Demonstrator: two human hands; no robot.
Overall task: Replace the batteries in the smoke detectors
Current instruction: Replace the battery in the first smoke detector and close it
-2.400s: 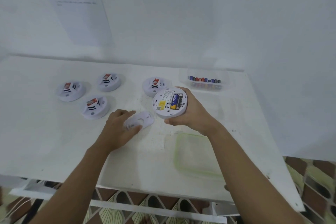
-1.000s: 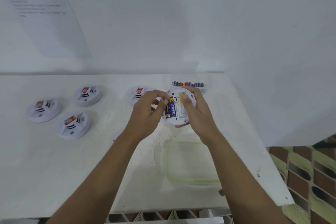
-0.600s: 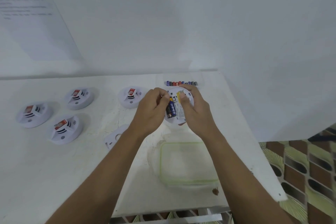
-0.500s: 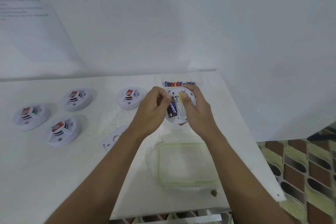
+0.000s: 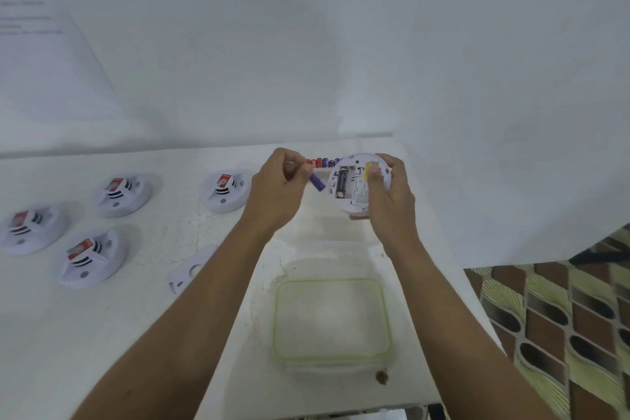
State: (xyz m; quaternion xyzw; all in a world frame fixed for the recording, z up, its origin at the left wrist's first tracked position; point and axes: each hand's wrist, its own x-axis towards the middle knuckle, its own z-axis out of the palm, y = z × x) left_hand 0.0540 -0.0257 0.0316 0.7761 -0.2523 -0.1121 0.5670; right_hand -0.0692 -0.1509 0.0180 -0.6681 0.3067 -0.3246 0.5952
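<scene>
A white table (image 5: pixel 102 334) fills the lower two thirds of the frame, set against a pale wall that carries a sheet of paper (image 5: pixel 41 54) with blurred print at the upper left. In the lower right corner a patterned brown and green floor (image 5: pixel 562 310) shows past the table's edge.

On the table's lower centre, between the two forearms, lies a clear container (image 5: pixel 332 320) with a green rim. Four closed smoke detectors sit at the left of the frame: one at the far left (image 5: pixel 30 228), one just below and right of it (image 5: pixel 92 257), one above these (image 5: pixel 122 193), and one near centre (image 5: pixel 225 190), close to the left wrist. A flat white cover plate (image 5: pixel 189 271) lies on the table, partly hidden by the left forearm.

The right hand (image 5: pixel 388 196) is held above the table in the upper centre, its grip closed around the open smoke detector (image 5: pixel 354 182), which is turned back-side up with the thumb pressed on its label. One dark battery (image 5: pixel 341 182) sits in the compartment. Just to its left, the left hand (image 5: pixel 279 187) pinches a purple battery (image 5: pixel 317 182) between its fingertips, tilted toward the detector and just clear of its rim.

Behind both hands, at the table's far edge, a row of spare batteries (image 5: pixel 322 161) shows red and blue ends; what holds them is too faint to make out.
</scene>
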